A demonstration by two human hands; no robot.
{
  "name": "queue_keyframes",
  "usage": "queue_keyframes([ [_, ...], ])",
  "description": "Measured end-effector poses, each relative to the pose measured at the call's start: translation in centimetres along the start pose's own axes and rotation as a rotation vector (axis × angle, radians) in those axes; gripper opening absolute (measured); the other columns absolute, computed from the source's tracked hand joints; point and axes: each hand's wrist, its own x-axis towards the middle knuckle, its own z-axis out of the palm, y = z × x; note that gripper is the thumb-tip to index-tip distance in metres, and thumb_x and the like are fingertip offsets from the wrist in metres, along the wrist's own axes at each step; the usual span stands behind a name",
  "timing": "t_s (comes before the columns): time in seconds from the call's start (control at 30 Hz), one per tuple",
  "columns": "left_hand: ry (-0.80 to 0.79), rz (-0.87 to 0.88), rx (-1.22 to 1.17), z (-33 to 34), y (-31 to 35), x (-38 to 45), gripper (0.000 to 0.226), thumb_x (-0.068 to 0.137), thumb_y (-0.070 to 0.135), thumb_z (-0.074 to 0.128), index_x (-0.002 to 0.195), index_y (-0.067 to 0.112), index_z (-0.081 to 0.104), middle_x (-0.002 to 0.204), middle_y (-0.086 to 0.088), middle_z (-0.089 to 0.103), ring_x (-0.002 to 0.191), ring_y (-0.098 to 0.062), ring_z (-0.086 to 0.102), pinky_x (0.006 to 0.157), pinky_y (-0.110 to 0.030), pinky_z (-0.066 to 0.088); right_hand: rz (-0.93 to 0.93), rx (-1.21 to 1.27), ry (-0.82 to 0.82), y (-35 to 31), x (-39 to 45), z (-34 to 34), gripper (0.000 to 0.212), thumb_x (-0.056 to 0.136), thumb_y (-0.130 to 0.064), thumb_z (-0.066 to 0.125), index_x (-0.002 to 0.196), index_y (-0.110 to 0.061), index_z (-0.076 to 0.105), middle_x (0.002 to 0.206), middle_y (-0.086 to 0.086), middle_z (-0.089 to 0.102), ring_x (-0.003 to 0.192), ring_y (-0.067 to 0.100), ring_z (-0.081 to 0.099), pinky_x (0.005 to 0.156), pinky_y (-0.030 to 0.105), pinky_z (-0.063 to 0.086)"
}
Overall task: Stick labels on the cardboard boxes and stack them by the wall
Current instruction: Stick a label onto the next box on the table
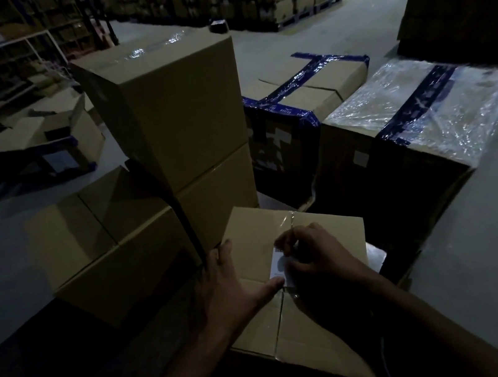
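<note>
Sticking the label down is the job right now. It is a small white sticker and it lies on top of the near box, close to the taped middle line. The right hand pinches the label with curled fingers. The left hand lies spread on the box top, its thumb touching the label's near corner and its fingertips reaching the far left edge.

To do this well, I think the left hand should keep the box from sliding while the right hand lays the label flat. Rub from one side to the other so no bumps are trapped. Keep it straight, and keep it off the shiny tape if it can go on bare cardboard.

The near box is closed and taped, so what is inside cannot be seen. Just past it stands a stack of two boxes, also shut. To the right sit a blue-taped box and a plastic-wrapped box. Far to the left, an open box shows something dark inside, too dim to name.
</note>
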Motion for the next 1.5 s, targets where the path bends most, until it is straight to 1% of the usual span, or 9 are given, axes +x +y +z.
queue_keyframes([
  [0.1, 0.002, -0.009, -0.016, -0.1, 0.0, -0.2, 0.127, 0.053, 0.102, 0.047, 0.154, 0.034, 0.011, 0.154, 0.003, 0.026, 0.136, -0.021, 0.037, 0.105, -0.044, 0.038, 0.035, 0.058, 0.003, 0.9, 0.2, -0.3, 0.019, 0.073, -0.026, 0.066, 0.082, -0.041, 0.060, 0.094, -0.012, 0.072, 0.088, 0.010, 0.068, 0.074, 0.035, 0.057],
  [0.27, 0.017, 0.007, -0.004, -0.4, 0.2, -0.3, 0.125, 0.056, 0.098, 0.053, 0.154, 0.032, 0.012, 0.153, 0.003, 0.027, 0.136, -0.020, 0.036, 0.105, -0.042, 0.036, 0.106, 0.029, 0.065, 1.6, -0.9, 0.3, 0.021, 0.067, -0.050, 0.062, 0.086, -0.047, 0.054, 0.104, -0.004, 0.063, 0.090, 0.007, 0.063, 0.075, 0.030, 0.058],
  [0.4, 0.033, 0.005, 0.015, -0.6, 0.3, -0.3, 0.125, 0.053, 0.098, 0.054, 0.152, 0.031, 0.017, 0.149, 0.002, 0.031, 0.132, -0.020, 0.041, 0.102, -0.039, 0.038, 0.135, 0.066, 0.107, 1.7, -1.1, 0.1, 0.019, 0.076, -0.026, 0.074, 0.085, -0.029, 0.058, 0.096, 0.000, 0.065, 0.085, 0.012, 0.066, 0.070, 0.035, 0.060],
  [0.73, 0.027, 0.002, -0.019, -0.4, 0.4, -0.3, 0.125, 0.053, 0.098, 0.054, 0.152, 0.030, 0.019, 0.150, 0.002, 0.031, 0.133, -0.022, 0.040, 0.104, -0.042, 0.037, 0.200, -0.019, 0.184, 0.3, -2.5, 0.6, 0.023, 0.080, -0.020, 0.075, 0.097, -0.022, 0.059, 0.100, -0.008, 0.046, 0.087, 0.000, 0.052, 0.067, 0.003, 0.042],
  [0.93, 0.018, -0.024, -0.025, -0.6, 0.6, -0.3, 0.129, 0.047, 0.103, 0.048, 0.151, 0.031, 0.019, 0.148, 0.003, 0.035, 0.131, -0.021, 0.043, 0.103, -0.043, 0.042, 0.236, -0.073, 0.196, -0.6, -3.2, 0.5, 0.026, 0.079, -0.024, 0.074, 0.087, -0.027, 0.050, 0.091, -0.010, 0.045, 0.084, 0.009, 0.052, 0.060, 0.010, 0.036],
  [1.0, 0.011, -0.036, -0.027, -0.8, 0.7, -0.3, 0.129, 0.047, 0.103, 0.048, 0.151, 0.032, 0.020, 0.148, 0.003, 0.036, 0.130, -0.021, 0.044, 0.102, -0.042, 0.042, 0.273, -0.062, 0.255, -1.0, -4.2, 0.6, 0.024, 0.081, -0.028, 0.073, 0.095, -0.027, 0.053, 0.099, -0.011, 0.047, 0.093, 0.007, 0.049, 0.068, 0.008, 0.037],
  [1.1, -0.010, -0.063, -0.068, -1.1, 0.8, -0.2, 0.119, 0.056, 0.094, 0.058, 0.151, 0.033, 0.023, 0.148, 0.003, 0.036, 0.129, -0.022, 0.045, 0.101, -0.041, 0.042, 0.282, -0.334, 0.355, -1.0, -6.2, 1.6, 0.025, 0.082, -0.041, 0.067, 0.104, -0.034, 0.058, 0.117, -0.012, 0.053, 0.115, 0.013, 0.040, 0.090, 0.030, 0.025],
  [1.23, -0.006, -0.085, -0.111, -0.9, 0.6, -0.1, 0.088, 0.084, 0.065, 0.063, 0.154, 0.032, 0.023, 0.152, -0.002, 0.035, 0.134, -0.024, 0.041, 0.105, -0.041, 0.037, 0.346, -0.264, 0.370, -1.4, -7.3, 2.9, 0.035, 0.086, -0.038, 0.064, 0.119, -0.030, 0.059, 0.137, -0.009, 0.048, 0.132, 0.015, 0.032, 0.105, 0.051, 0.032],
  [1.5, 0.085, -0.278, -0.309, -0.3, 0.5, -4.8, 0.108, 0.076, 0.051, 0.080, 0.156, 0.026, 0.013, 0.148, -0.006, 0.019, 0.136, -0.031, 0.031, 0.108, -0.039, 0.035, 0.102, -0.241, 0.226, 0.0, -1.5, -0.1, 0.028, 0.078, -0.040, 0.056, 0.102, -0.031, 0.069, 0.114, -0.011, 0.065, 0.113, 0.017, 0.054, 0.094, 0.045, 0.045],
])
